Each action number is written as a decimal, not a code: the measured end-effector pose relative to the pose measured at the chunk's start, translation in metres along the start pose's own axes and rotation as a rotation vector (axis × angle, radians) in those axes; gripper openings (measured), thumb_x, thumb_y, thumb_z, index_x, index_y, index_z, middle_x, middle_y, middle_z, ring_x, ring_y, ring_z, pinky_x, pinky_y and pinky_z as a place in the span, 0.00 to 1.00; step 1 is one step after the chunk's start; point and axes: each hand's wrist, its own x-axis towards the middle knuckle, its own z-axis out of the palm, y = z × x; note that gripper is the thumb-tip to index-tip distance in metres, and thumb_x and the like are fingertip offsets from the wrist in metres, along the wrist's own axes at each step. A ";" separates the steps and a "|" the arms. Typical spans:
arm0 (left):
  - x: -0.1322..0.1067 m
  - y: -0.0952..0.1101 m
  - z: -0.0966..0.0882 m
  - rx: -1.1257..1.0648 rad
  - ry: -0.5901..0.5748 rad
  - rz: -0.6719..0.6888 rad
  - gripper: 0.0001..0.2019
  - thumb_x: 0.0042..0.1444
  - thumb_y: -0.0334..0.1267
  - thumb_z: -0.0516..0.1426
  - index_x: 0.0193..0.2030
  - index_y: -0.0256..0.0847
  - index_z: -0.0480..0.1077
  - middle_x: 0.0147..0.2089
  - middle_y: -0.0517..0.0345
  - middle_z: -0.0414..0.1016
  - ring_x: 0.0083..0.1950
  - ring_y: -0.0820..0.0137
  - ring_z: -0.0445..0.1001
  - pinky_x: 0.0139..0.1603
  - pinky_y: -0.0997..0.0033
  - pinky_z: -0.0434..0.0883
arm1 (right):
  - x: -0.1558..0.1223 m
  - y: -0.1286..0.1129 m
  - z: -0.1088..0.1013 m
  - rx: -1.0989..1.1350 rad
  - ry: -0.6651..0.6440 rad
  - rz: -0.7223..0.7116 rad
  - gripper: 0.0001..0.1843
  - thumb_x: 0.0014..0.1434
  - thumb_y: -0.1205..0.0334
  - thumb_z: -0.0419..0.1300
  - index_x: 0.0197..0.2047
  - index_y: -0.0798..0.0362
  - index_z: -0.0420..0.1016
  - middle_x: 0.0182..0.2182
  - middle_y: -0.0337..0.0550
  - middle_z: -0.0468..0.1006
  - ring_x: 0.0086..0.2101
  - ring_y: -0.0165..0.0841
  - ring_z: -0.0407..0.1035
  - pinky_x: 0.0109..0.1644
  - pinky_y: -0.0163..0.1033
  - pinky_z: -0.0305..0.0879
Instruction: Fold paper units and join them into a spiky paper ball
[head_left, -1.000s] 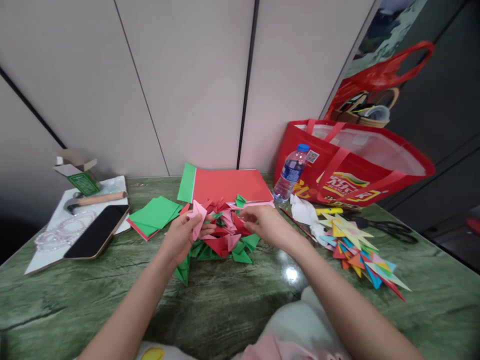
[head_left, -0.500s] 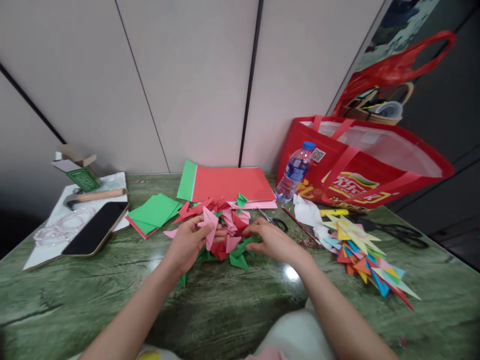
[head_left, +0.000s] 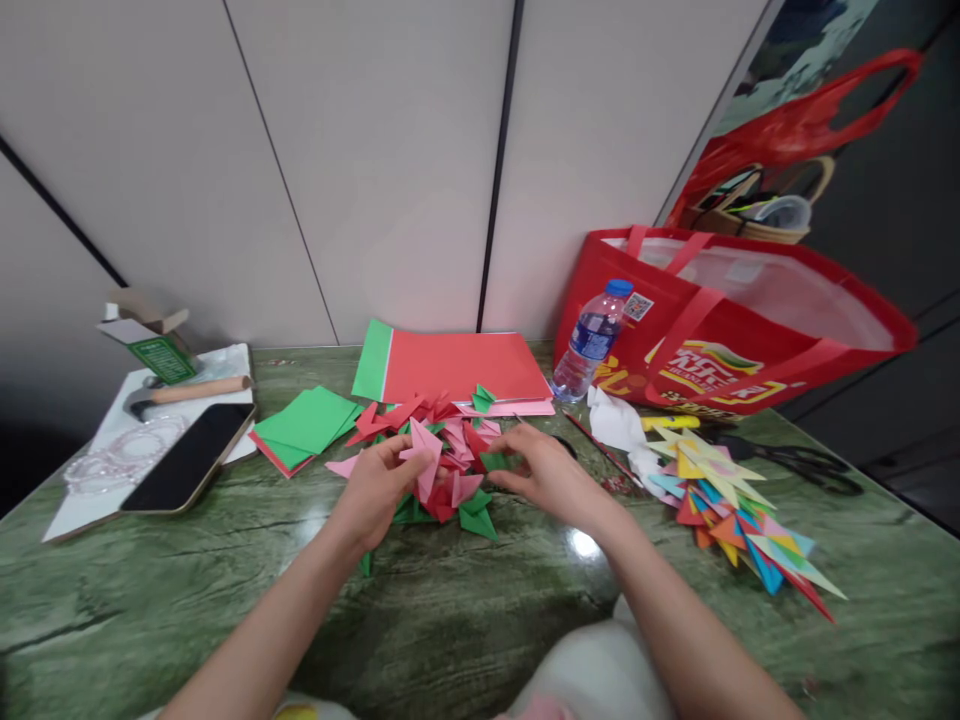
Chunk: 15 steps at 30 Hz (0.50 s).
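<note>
Plainly, what you have under your hands is light stuff: the pile of folded paper pieces [head_left: 459, 492], red, pink and green, lies on the green marbled table [head_left: 450, 620] just in front of you, between your 2 forearms. Each piece looks like a thin paper triangle, stiff only along its creases and soft across the flat faces. It will likely weigh almost nothing, slide easily on that glossy top and crush or unfold if you squeeze hard. Take a piece by its thick folded edge or near a corner, with fingertips only.

Your left hand [head_left: 375, 490] is partly closed, fingers curled, with thumb and fingertips pinching 1 pink folded piece [head_left: 421, 458], which stands point-up just above the pile. Your right hand [head_left: 551, 475] is nearly closed, its fingertips gathered on 1 green folded piece [head_left: 493, 461] at the pile's right edge. The grip looks like a light pinch, though the contact is small and partly hidden. The 2 pieces are near each other but apart.

Beyond the pile lies a stack of red and green sheets [head_left: 457, 365], with green squares [head_left: 311, 422] to the left beside a phone [head_left: 187, 460]. To your right sit a water bottle [head_left: 589, 340], a red bag [head_left: 720, 330], a fan of multicoloured triangles [head_left: 739, 520] and scissors [head_left: 795, 460].
</note>
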 end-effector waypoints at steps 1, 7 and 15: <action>0.000 0.000 0.000 0.008 -0.001 0.011 0.12 0.39 0.38 0.65 0.29 0.34 0.71 0.26 0.59 0.74 0.26 0.74 0.71 0.27 0.78 0.67 | 0.001 -0.003 -0.001 0.083 0.068 0.007 0.11 0.51 0.60 0.61 0.39 0.53 0.73 0.37 0.45 0.72 0.35 0.34 0.68 0.37 0.38 0.65; -0.004 0.003 0.003 0.007 -0.033 0.000 0.10 0.41 0.37 0.63 0.30 0.36 0.72 0.27 0.59 0.75 0.26 0.75 0.70 0.27 0.76 0.66 | 0.005 -0.022 0.003 0.732 0.334 0.117 0.12 0.49 0.55 0.62 0.33 0.54 0.71 0.27 0.38 0.71 0.28 0.29 0.66 0.33 0.34 0.65; -0.011 0.006 0.010 0.024 -0.074 0.067 0.10 0.44 0.39 0.63 0.33 0.36 0.74 0.33 0.55 0.77 0.31 0.72 0.72 0.34 0.73 0.68 | 0.007 -0.033 0.023 1.251 0.410 0.333 0.19 0.37 0.59 0.69 0.34 0.53 0.71 0.27 0.35 0.73 0.27 0.27 0.67 0.36 0.38 0.69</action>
